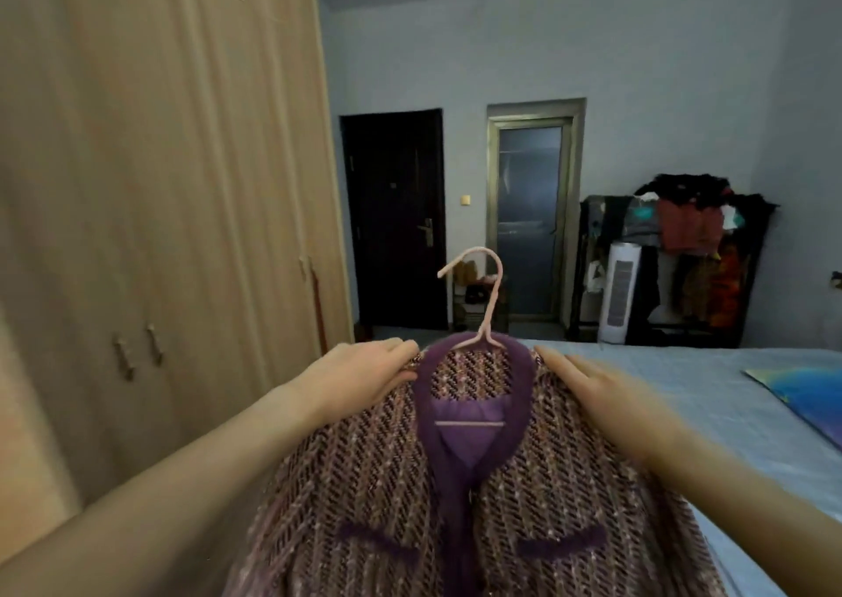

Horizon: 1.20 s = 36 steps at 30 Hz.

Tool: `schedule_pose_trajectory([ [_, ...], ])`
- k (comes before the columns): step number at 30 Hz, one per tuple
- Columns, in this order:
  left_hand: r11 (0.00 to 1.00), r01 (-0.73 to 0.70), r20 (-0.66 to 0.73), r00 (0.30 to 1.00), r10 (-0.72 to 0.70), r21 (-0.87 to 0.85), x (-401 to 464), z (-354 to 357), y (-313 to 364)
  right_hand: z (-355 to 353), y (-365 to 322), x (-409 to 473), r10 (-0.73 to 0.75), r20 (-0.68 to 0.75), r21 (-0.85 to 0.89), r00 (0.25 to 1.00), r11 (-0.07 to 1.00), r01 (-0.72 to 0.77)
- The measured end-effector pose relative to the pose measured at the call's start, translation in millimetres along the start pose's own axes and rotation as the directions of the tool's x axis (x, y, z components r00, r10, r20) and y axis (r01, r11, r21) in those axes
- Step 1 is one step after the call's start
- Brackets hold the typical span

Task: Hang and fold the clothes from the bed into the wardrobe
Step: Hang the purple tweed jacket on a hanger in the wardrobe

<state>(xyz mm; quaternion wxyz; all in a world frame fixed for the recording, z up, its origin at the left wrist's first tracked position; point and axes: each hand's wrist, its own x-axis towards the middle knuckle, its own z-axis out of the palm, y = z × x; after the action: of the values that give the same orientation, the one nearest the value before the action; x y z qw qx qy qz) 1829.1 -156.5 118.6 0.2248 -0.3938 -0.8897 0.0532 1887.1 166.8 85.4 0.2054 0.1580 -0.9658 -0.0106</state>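
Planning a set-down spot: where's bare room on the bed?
Bare sheet on the bed between the right hand and the blue item. The jacket covers the near part. The rack beyond is crowded.

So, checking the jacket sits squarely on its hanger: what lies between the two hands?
In the head view, the purple collar and pink hanger sit between the left hand and right hand.
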Motion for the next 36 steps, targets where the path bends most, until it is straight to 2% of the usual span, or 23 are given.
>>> schedule_pose_trajectory([
  [4, 0.988, 0.072, -0.049, 0.997, -0.066, 0.137, -48.9, -33.5, -30.1, -9.1, -40.6, 37.8, -0.132, -0.015, 0.021, 0.991, 0.991, 0.132],
  [9, 0.962, 0.169, -0.023, 0.985, -0.169, 0.216, -122.3, -73.3, -46.3, -13.1, -96.4, 71.5, -0.289, -0.084, 0.014, 0.954, 0.957, 0.291],
  [13, 0.924, 0.287, 0.035, 0.952, -0.305, 0.254, -186.8, -97.0, -56.4, -21.8, -157.5, 92.9, -0.406, -0.124, -0.02, 0.905, 0.913, 0.407],
  [18, 0.876, 0.371, 0.073, 0.909, -0.411, 0.308, -282.5, -132.0, -51.6, -25.8, -241.8, 105.0, -0.56, -0.14, -0.027, 0.817, 0.827, 0.562],
  [22, 0.804, 0.354, -0.007, 0.916, -0.4, 0.478, -364.8, -157.4, -45.0, -27.3, -316.1, 93.8, -0.641, -0.146, 0.031, 0.753, 0.758, 0.651],
  [26, 0.758, 0.365, 0.026, 0.893, -0.449, 0.541, -441.6, -184.7, -32.8, -34.0, -389.9, 68.9, -0.698, -0.132, 0.124, 0.704, 0.693, 0.71],
  [29, 0.7, 0.374, -0.012, 0.886, -0.463, 0.609, -495.9, -212.9, -12.0, -40.6, -443.8, 46.6, -0.742, -0.108, 0.142, 0.662, 0.647, 0.749],
  [32, 0.621, 0.373, 0.011, 0.852, -0.523, 0.689, -551.9, -235.7, 3.8, -42.9, -497.1, 25.2, -0.795, -0.101, 0.125, 0.598, 0.586, 0.801],
  [36, 0.527, 0.437, -0.019, 0.782, -0.623, 0.729, -620.7, -262.9, 12.4, -54.0, -564.7, 6.9, -0.826, -0.173, 0.122, 0.537, 0.523, 0.843],
])
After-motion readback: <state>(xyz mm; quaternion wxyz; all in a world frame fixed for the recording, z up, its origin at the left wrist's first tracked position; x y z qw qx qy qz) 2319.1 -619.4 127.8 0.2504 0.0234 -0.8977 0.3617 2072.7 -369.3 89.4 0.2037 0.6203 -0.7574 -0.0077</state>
